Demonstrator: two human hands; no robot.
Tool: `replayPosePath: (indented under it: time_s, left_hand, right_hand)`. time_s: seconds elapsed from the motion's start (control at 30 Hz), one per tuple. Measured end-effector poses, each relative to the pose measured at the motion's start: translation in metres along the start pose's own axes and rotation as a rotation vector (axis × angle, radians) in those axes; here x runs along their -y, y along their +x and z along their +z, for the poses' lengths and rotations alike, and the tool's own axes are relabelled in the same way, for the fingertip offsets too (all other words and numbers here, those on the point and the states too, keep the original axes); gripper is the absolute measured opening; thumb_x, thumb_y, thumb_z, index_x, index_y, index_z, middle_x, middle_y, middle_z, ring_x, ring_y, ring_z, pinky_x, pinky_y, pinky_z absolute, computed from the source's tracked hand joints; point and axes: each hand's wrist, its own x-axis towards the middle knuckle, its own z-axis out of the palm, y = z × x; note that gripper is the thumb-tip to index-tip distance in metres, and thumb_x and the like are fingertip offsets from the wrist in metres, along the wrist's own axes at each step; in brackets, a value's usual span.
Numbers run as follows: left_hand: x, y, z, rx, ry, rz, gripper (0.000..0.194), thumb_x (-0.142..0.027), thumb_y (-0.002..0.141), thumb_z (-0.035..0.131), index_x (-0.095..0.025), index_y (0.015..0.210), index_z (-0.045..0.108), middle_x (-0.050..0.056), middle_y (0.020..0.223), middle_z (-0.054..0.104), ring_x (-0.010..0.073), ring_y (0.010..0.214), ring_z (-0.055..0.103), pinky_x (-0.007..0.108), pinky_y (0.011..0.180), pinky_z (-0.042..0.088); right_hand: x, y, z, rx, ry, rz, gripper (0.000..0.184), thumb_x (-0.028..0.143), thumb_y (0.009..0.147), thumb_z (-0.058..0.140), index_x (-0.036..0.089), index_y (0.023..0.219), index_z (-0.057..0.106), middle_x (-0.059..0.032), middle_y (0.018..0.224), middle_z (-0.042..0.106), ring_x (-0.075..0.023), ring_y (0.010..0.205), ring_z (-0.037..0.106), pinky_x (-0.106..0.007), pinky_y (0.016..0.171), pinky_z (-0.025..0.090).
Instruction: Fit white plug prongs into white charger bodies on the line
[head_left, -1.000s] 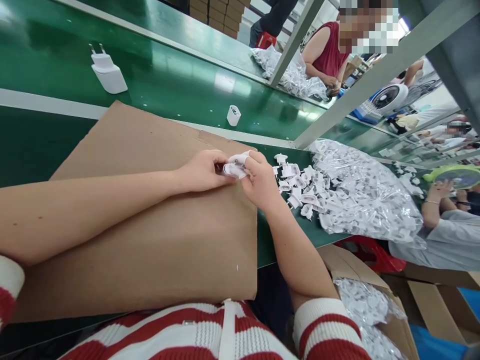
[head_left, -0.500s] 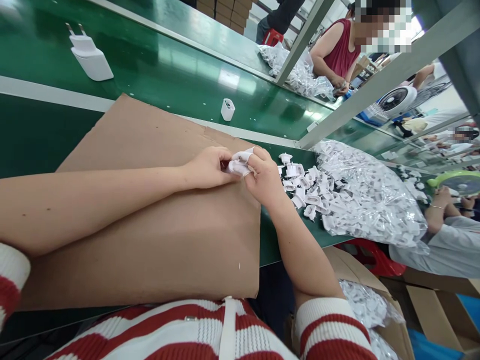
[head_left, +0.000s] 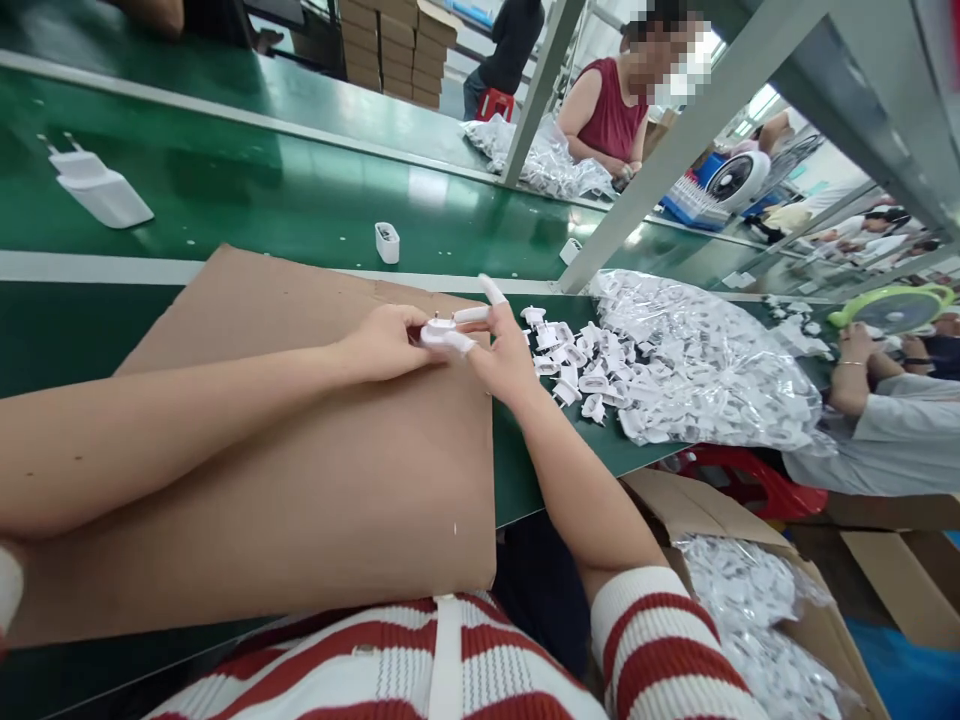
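Over the cardboard sheet (head_left: pixel 375 470), my left hand (head_left: pixel 382 345) grips a small white charger plug (head_left: pixel 439 333) between thumb and fingers. Two short pins stick up from the plug. My right hand (head_left: pixel 506 360) wears white finger covers. Its thumb and one finger pinch the plug's right side, while another finger points up, off it. Part of the plug is hidden by the fingers. Just right of my right hand, loose white plug pieces (head_left: pixel 574 360) lie in a pile on the green table.
Beyond the cardboard, a white charger (head_left: pixel 105 190) and a small white housing (head_left: pixel 387 243) rest on the green belt (head_left: pixel 285 200). A clear bag (head_left: pixel 712 360) of white parts lies at right, by a metal post (head_left: pixel 540 90). Co-workers sit across and to the right.
The view has turned, so the far charger and housing appear lower and further left. One right-hand finger has lifted off the plug, and the plug's pins now show.
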Motion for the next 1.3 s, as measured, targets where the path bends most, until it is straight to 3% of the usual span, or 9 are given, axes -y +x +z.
replayPosePath:
  time_s: [0.2, 0.33, 0.43, 0.63, 0.7, 0.83, 0.97, 1.13, 1.3]
  left_hand:
    - [0.012, 0.073, -0.012, -0.305, 0.177, -0.015, 0.032, -0.034, 0.079, 0.07, -0.016, 0.105, 0.069, 0.004, 0.104, 0.069, 0.0198, 0.091, 0.062, 0.03, 0.081, 0.047]
    - [0.023, 0.118, -0.018, -0.353, 0.316, -0.067, 0.034, -0.029, 0.083, 0.065, -0.013, 0.113, 0.065, 0.008, 0.117, 0.066, 0.0217, 0.111, 0.057, 0.032, 0.096, 0.042]
    - [0.024, 0.129, -0.021, -0.36, 0.383, -0.11, 0.049, -0.029, 0.073, 0.075, -0.011, 0.118, 0.063, 0.016, 0.119, 0.066, 0.0324, 0.118, 0.056, 0.041, 0.101, 0.041]
    - [0.035, 0.108, -0.056, -0.529, 0.573, -0.177, 0.101, -0.037, 0.073, 0.073, -0.012, 0.157, 0.023, 0.019, 0.165, 0.021, 0.0381, 0.154, 0.01, 0.053, 0.126, 0.001]
    - [0.046, 0.096, -0.073, -0.489, 0.531, -0.303, 0.102, -0.032, 0.071, 0.074, -0.014, 0.157, 0.023, 0.02, 0.166, 0.015, 0.0396, 0.154, 0.008, 0.056, 0.125, 0.007]
    - [0.068, 0.074, -0.093, -0.359, 0.44, -0.348, 0.069, -0.02, 0.073, 0.071, -0.019, 0.138, 0.049, 0.018, 0.145, 0.048, 0.0332, 0.133, 0.048, 0.042, 0.11, 0.04]
    - [0.077, 0.057, -0.092, -0.456, 0.433, -0.324, 0.054, -0.021, 0.082, 0.067, -0.016, 0.133, 0.049, 0.02, 0.138, 0.052, 0.0333, 0.128, 0.05, 0.044, 0.109, 0.04]
    - [0.051, 0.033, -0.087, -0.684, 0.457, -0.242, 0.051, -0.028, 0.095, 0.057, -0.017, 0.141, 0.039, 0.021, 0.146, 0.043, 0.0331, 0.138, 0.04, 0.046, 0.115, 0.031]
    - [0.013, -0.001, -0.055, -0.487, 0.292, 0.024, 0.05, -0.054, 0.079, 0.077, -0.022, 0.112, 0.057, 0.007, 0.114, 0.062, 0.0248, 0.101, 0.059, 0.035, 0.087, 0.047]
  right_hand:
    - [-0.025, -0.002, -0.035, -0.083, -0.629, 0.228, 0.035, 0.039, 0.083, 0.071, 0.017, 0.11, 0.066, -0.0171, 0.115, 0.066, -0.0352, 0.112, 0.054, -0.053, 0.099, 0.035]
    - [-0.042, 0.0, -0.03, 0.019, -0.725, 0.277, 0.018, 0.018, 0.077, 0.067, 0.015, 0.095, 0.066, -0.0177, 0.099, 0.07, -0.0341, 0.101, 0.059, -0.054, 0.094, 0.036]
    - [-0.046, 0.003, -0.027, 0.022, -0.634, 0.21, 0.022, 0.006, 0.076, 0.056, 0.016, 0.092, 0.067, -0.0141, 0.095, 0.07, -0.0295, 0.095, 0.064, -0.051, 0.095, 0.038]
    - [-0.033, 0.0, -0.019, -0.056, 0.056, 0.152, 0.041, 0.012, 0.075, 0.059, 0.019, 0.115, 0.057, -0.0109, 0.106, 0.071, -0.0255, 0.097, 0.068, -0.04, 0.087, 0.051]
    - [-0.026, -0.002, -0.015, 0.054, 0.253, 0.171, 0.042, 0.017, 0.072, 0.066, 0.021, 0.113, 0.056, -0.0055, 0.095, 0.073, -0.0229, 0.084, 0.069, -0.038, 0.081, 0.054]
    - [-0.012, -0.007, -0.007, 0.169, 0.316, 0.082, 0.027, 0.024, 0.076, 0.065, 0.023, 0.102, 0.067, -0.0026, 0.09, 0.071, -0.02, 0.077, 0.066, -0.035, 0.076, 0.052]
    - [-0.005, -0.012, 0.004, 0.196, 0.233, -0.055, 0.015, 0.026, 0.082, 0.057, 0.023, 0.082, 0.072, -0.0034, 0.085, 0.067, -0.0197, 0.075, 0.063, -0.035, 0.071, 0.05]
    - [-0.002, -0.013, 0.011, 0.221, 0.497, 0.171, 0.025, 0.039, 0.08, 0.07, 0.022, 0.099, 0.07, -0.0051, 0.092, 0.072, -0.02, 0.078, 0.069, -0.036, 0.078, 0.054]
    - [-0.001, -0.002, 0.004, 0.144, 0.889, 0.332, 0.038, 0.041, 0.069, 0.08, 0.019, 0.099, 0.072, -0.006, 0.089, 0.076, -0.0182, 0.081, 0.069, -0.029, 0.071, 0.053]
